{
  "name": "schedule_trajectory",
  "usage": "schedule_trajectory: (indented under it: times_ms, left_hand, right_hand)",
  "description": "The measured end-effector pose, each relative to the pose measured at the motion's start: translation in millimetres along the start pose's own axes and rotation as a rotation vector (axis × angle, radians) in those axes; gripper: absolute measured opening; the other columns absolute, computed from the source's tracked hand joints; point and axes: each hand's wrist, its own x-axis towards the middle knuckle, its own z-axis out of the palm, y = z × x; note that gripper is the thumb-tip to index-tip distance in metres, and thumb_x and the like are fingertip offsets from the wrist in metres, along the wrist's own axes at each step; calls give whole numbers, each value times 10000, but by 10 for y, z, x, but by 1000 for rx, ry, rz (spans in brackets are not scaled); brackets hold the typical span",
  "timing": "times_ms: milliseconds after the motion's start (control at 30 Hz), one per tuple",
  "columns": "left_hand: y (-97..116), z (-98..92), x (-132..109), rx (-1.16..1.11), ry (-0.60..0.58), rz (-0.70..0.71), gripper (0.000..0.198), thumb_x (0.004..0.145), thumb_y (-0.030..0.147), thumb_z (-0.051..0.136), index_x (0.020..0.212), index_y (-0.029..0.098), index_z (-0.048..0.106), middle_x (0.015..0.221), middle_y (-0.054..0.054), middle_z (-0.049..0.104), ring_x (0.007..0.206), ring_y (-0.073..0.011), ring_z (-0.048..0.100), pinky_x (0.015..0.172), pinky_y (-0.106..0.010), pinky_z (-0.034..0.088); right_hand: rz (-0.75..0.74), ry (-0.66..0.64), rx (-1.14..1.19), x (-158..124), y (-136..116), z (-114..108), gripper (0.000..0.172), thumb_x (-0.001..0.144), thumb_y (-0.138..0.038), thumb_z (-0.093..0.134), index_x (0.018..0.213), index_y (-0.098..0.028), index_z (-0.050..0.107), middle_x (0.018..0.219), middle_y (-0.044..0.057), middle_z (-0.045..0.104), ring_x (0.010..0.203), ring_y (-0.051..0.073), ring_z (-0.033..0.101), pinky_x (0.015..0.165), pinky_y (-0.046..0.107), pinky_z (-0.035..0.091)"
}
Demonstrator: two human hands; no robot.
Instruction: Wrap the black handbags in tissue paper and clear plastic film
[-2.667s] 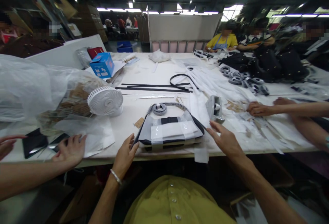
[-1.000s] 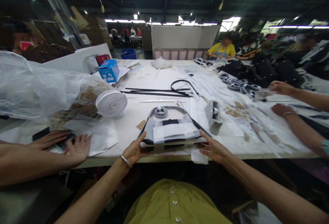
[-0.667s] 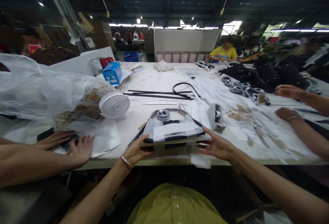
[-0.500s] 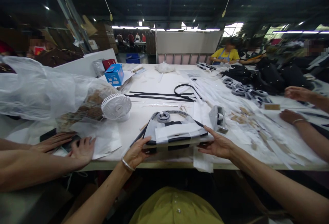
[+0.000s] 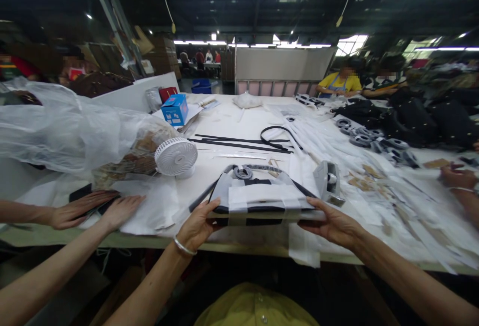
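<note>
A black handbag (image 5: 219,210), partly covered with white paper and clear tape, is held level at the table's front edge. My left hand (image 5: 196,225), with a bangle at the wrist, grips its left end, thumb on top and fingers underneath. On the opposite end, my right hand (image 5: 335,223) holds it the same way. A wrapped grey coil (image 5: 243,171) lies at the back of the bag, inside the arch of its wrapped handle. Just beyond my right hand stands a tape dispenser (image 5: 329,183).
A small white fan (image 5: 175,156) stands left, near a plastic bag (image 5: 75,131) and a blue box (image 5: 175,110). Black straps (image 5: 239,145) lie behind the handbag. Rightward are paper strips, grey coils (image 5: 361,139) and black bags (image 5: 415,121). Co-workers' hands (image 5: 90,208) work at left; another hand is far right.
The handbag has been turned slightly and now sits more level, still in both my hands. The co-worker's hands at right have moved toward the edge of view. The view has shifted a little.
</note>
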Motion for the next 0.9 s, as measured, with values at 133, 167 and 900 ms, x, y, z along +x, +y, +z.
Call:
schedule_trajectory:
  times_ms: [133,167,900]
  left_hand:
    - [158,44,-18,-14,-61,67,177,767,227,754,893,156,650,769,-34,683,683,-175,639,646,-350,575]
    - [209,66,-14,-19,-69,86,189,763,234,759,901,158,655,772,-35,684,687,-176,639,649,-348,573]
    - [1944,963,2609,-481,41,285,126,803,179,724,869,152,620,701,-21,662,636,-163,657,650,-305,580]
  right_hand:
    - [-114,-30,4,-45,-115,77,285,733,-138,780,961,-194,619,879,37,749,801,229,726,903,527,570]
    - [-137,-45,9,-53,-165,108,299,717,-130,793,957,-195,627,888,35,751,809,233,726,901,528,573]
    - [-548,-285,30,2226,-1829,1742,164,759,-135,726,905,-174,662,929,33,732,865,227,708,778,473,637]
